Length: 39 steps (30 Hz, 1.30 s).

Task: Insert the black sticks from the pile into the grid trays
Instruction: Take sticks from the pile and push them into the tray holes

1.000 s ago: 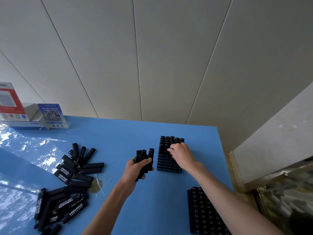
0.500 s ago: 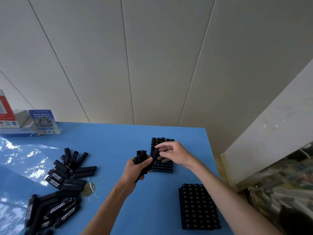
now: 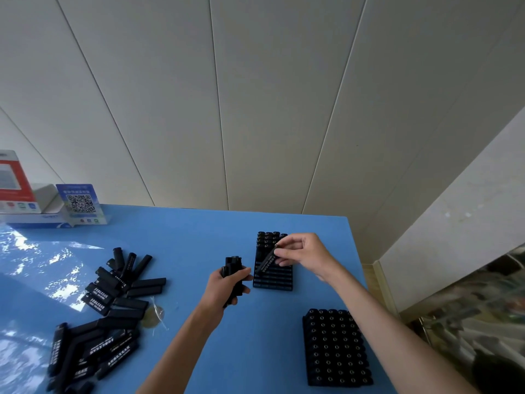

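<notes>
Head view: my left hand [image 3: 224,288] is clenched around a small bundle of black sticks [image 3: 233,268], their ends poking up above my thumb. Just to its right, my right hand [image 3: 305,255] pinches a single stick [image 3: 267,261] between thumb and fingertips, tilted, its lower end over the far grid tray [image 3: 272,277]. That tray lies under my right hand on the blue table [image 3: 184,245]; its far rows already hold sticks. A second grid tray [image 3: 335,348] sits nearer me, below my right forearm, its cells filled. The pile of loose sticks [image 3: 113,302] sprawls well to the left of my left hand. Beyond the pile, a QR-code card [image 3: 81,203] and a red-and-white box [image 3: 14,180] stand at the table's far edge.
</notes>
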### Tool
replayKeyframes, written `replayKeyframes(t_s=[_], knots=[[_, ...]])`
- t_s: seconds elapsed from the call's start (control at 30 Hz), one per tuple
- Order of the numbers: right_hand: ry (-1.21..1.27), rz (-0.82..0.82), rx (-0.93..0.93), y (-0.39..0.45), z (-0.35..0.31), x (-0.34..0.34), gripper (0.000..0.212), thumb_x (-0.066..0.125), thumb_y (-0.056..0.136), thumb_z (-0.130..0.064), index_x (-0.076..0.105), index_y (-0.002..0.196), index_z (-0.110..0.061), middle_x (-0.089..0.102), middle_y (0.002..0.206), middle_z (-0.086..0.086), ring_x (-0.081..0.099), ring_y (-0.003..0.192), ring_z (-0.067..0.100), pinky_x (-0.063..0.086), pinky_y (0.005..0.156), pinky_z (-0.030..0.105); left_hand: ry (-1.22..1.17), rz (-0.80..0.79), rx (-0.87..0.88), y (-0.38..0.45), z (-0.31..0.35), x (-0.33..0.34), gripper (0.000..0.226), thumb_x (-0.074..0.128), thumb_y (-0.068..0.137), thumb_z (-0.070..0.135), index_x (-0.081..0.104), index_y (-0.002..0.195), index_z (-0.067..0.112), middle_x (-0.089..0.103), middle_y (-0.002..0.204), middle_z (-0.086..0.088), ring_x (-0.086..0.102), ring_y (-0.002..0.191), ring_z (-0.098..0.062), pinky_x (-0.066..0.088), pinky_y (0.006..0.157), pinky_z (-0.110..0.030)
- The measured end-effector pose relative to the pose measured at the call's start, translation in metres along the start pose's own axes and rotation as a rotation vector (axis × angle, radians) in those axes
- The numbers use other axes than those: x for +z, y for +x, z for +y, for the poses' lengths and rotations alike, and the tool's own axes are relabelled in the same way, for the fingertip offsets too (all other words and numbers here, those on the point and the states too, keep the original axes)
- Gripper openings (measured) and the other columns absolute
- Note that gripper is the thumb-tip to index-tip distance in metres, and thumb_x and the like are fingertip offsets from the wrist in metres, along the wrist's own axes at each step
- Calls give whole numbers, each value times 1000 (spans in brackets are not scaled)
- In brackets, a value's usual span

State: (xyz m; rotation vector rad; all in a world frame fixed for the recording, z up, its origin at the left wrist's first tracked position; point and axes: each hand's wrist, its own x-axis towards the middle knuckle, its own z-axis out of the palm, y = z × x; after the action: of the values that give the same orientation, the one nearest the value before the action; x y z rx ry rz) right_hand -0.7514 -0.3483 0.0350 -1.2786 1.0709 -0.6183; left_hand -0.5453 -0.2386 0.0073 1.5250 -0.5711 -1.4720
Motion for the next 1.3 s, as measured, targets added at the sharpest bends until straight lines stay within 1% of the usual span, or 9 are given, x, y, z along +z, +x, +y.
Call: replayKeyframes(t_s=[0.13, 0.2, 0.3, 0.4, 0.73, 0.87, 0.93, 1.1, 1.3], knots=[[-400, 200, -74, 12, 14, -5, 14, 75, 84, 2, 73, 97, -2, 75, 86, 14, 74, 78, 29, 61, 79, 30, -7, 7, -17, 3, -2, -10, 26, 70, 93, 13, 61, 114, 0, 77, 98, -14, 66, 67, -20, 38, 45, -25], [-565, 240, -122, 14, 22, -4, 16, 75, 86, -4, 74, 102, -7, 75, 91, 7, 73, 79, 17, 59, 83, 27, -48, 0, -34, 4, -2, -12, 24, 66, 95, 11, 57, 115, 0, 77, 99, -15, 66, 68, -21, 37, 44, -24], [-701, 263, -178, 16, 28, -1, 19, 74, 89, -10, 74, 108, -9, 76, 100, 5, 71, 87, 14, 53, 85, 22, -104, -3, -43, 7, -2, -15, 22, 61, 97, 8, 55, 117, 1, 76, 101, -17, 66, 68, -21, 36, 41, -22], [-744, 266, -211, 16, 30, 4, 22, 72, 91, -10, 74, 112, -8, 75, 106, 7, 72, 94, 17, 50, 87, 19, -104, 13, -26, 9, -3, -17, 25, 63, 97, 11, 57, 118, -1, 74, 95, -15, 68, 71, -22, 35, 41, -22], [-857, 238, -269, 27, 42, 11, 21, 72, 90, -10, 75, 111, -10, 77, 101, 7, 71, 95, 23, 54, 92, 36, 0, -3, 37, 8, 0, -18, 26, 71, 94, 21, 65, 113, 4, 77, 99, -11, 68, 71, -20, 34, 46, -26], [-909, 229, -271, 33, 41, 15, 21, 71, 92, -14, 74, 112, -12, 76, 103, 5, 68, 96, 23, 50, 88, 29, -17, 10, 40, 11, -1, -18, 27, 72, 93, 20, 65, 112, 2, 74, 100, -14, 71, 75, -21, 35, 47, -27], [-915, 242, -273, 35, 41, 15, 21, 71, 92, -14, 74, 112, -12, 75, 102, 5, 67, 96, 24, 47, 85, 27, -27, 8, 29, 12, -1, -18, 29, 72, 93, 20, 63, 112, 0, 72, 90, -14, 71, 75, -22, 35, 47, -27], [-935, 236, -277, 35, 41, 14, 22, 72, 91, -14, 73, 113, -12, 74, 102, 6, 66, 96, 24, 50, 86, 30, -16, -16, 29, 11, 0, -16, 26, 72, 93, 18, 63, 108, -1, 64, 85, -21, 68, 66, -16, 34, 48, -27], [-933, 221, -291, 28, 34, 11, 21, 71, 91, -12, 70, 113, -13, 72, 95, 1, 63, 82, 15, 54, 83, 31, -6, -17, 89, 8, 1, -11, 24, 81, 85, 17, 69, 98, 2, 67, 76, -10, 69, 72, -18, 33, 48, -27]])
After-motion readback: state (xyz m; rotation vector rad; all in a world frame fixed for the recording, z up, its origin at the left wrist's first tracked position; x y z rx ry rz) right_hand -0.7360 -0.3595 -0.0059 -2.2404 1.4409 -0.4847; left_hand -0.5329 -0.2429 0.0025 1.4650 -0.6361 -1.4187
